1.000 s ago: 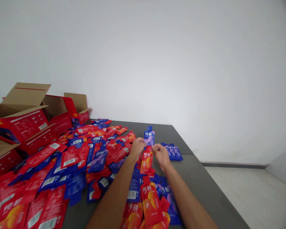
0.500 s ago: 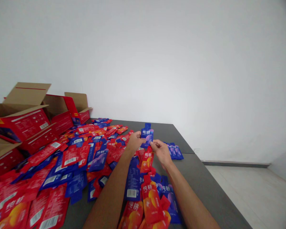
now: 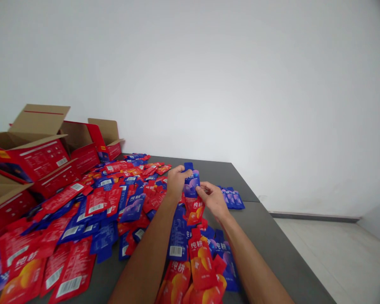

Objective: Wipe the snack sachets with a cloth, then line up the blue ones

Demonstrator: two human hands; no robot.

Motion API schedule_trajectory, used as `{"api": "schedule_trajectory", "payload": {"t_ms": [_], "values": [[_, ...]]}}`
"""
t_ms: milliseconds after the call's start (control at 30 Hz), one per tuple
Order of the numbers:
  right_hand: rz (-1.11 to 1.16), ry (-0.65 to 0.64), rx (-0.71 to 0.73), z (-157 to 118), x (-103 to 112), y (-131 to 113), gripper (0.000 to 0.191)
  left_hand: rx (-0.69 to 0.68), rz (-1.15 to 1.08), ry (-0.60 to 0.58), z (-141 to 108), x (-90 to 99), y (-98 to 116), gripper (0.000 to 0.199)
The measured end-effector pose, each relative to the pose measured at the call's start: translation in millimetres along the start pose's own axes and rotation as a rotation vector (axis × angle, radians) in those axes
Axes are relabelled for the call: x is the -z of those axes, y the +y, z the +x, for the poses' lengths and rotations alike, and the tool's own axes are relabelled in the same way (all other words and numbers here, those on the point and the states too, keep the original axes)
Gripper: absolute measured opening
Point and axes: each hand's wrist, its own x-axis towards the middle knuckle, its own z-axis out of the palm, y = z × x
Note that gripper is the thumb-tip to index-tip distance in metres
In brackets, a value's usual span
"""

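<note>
Between my two hands, above the table, is a blue pouch (image 3: 192, 189) with a purple fruit print. My left hand (image 3: 177, 182) is closed on its upper left part, thumb across the front. The fingers of my right hand (image 3: 211, 198) pinch its lower right edge. Just below it lies a red pouch (image 3: 194, 211) with orange fruit, its top partly covered by the blue one. Nearer to me, between my forearms, red pouches (image 3: 202, 261) and blue pouches (image 3: 178, 234) overlap in a pile. Beyond my right hand lies a row of blue pouches (image 3: 232, 198).
A wide heap of red and blue pouches (image 3: 96, 202) spreads over the left of the dark table (image 3: 272, 253). Open red cardboard boxes (image 3: 44, 162) stand at the far left. A white wall (image 3: 190, 84) rises behind the table; pale floor (image 3: 332, 240) shows on the right.
The blue pouch has tilted left and come slightly lower. My left hand has moved up along it, its thumb now over the front. My view has shifted slightly.
</note>
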Motion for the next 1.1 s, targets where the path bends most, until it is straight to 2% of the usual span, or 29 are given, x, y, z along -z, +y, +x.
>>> {"api": "schedule_trajectory", "payload": {"t_ms": [133,267,333,467,600,700,800,867,967,1100], "values": [[-0.049,0.008,0.008,0.5,-3.4,3.3,0.038,-0.101,0.047,-0.072,-2.5,-1.1,5.4,0.021],[-0.113,0.011,0.053,0.1,-5.0,1.6,0.036,-0.233,0.193,-0.033,-5.2,-2.8,13.3,0.025],[-0.172,-0.008,0.082,-0.4,-5.5,-1.1,0.037,-0.256,0.236,-0.006,-6.1,-2.7,15.2,0.028],[-0.278,0.018,0.141,-0.5,-4.2,-5.3,0.041,-0.212,0.219,0.025,-5.4,-3.3,12.5,0.033],[-0.197,0.048,0.092,1.1,7.6,-4.3,0.042,-0.084,0.085,-0.033,-5.0,-12.4,3.0,0.027],[-0.064,0.073,-0.004,2.1,25.3,3.8,0.043,0.104,-0.031,-0.118,-9.2,-25.5,-14.0,0.032],[-0.018,0.158,-0.103,0.7,45.7,22.8,0.047,0.217,0.011,-0.211,-17.7,-40.0,-44.3,0.043],[-0.129,0.261,-0.181,-2.1,59.7,40.3,0.056,0.21,0.125,-0.239,-24.3,-48.3,-69.0,0.05],[-0.372,0.249,-0.241,-8.9,82.8,66.9,0.053,0.206,0.432,-0.28,-31.7,-56.6,-102.6,0.057],[-0.826,0.236,-0.143,-21.1,114.7,92.7,0.038,0.219,0.59,-0.254,-30.6,-62.6,-129.0,0.065]]}}
